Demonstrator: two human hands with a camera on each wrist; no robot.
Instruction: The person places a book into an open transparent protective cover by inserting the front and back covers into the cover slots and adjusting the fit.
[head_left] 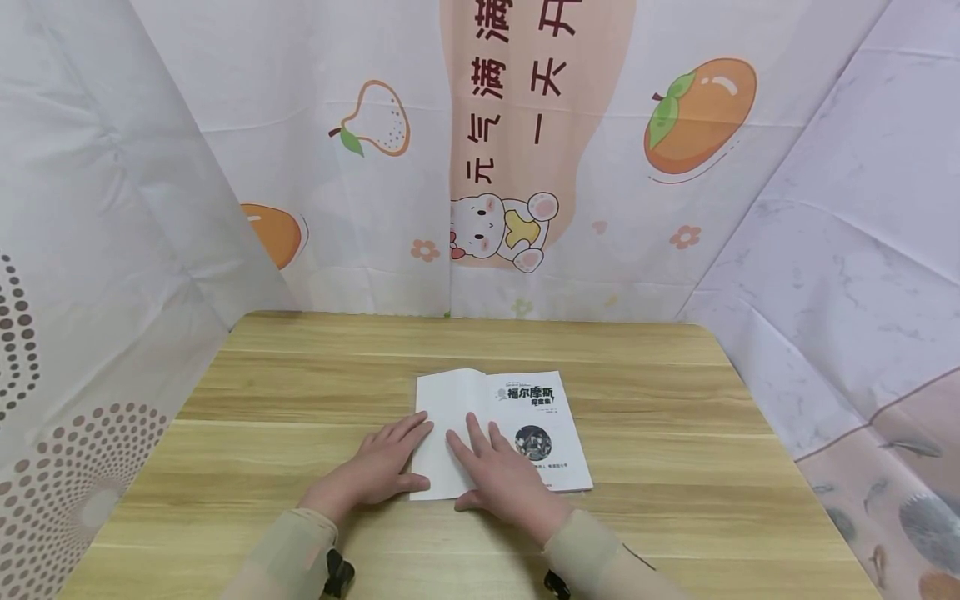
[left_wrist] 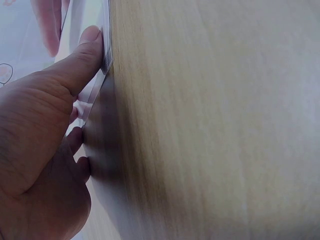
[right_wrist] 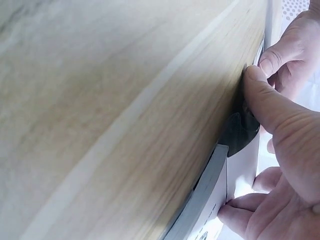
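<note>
An open book lies on the wooden table, its left side blank white. Dark Chinese lettering and a round dark picture mark the right-hand page. My left hand rests at the book's left edge, fingers reaching onto the white side and thumb near its lower corner. Spread over the fold is my right hand, its straight fingers pressing on the paper close to the spine. In the left wrist view the left thumb lies along the book's edge. The right wrist view has the book's page block below the right hand.
The wood-grain table extends around the book on every side. Behind it hangs a white curtain printed with fruit, a cartoon animal and Chinese characters. More patterned cloth closes in the left and right sides.
</note>
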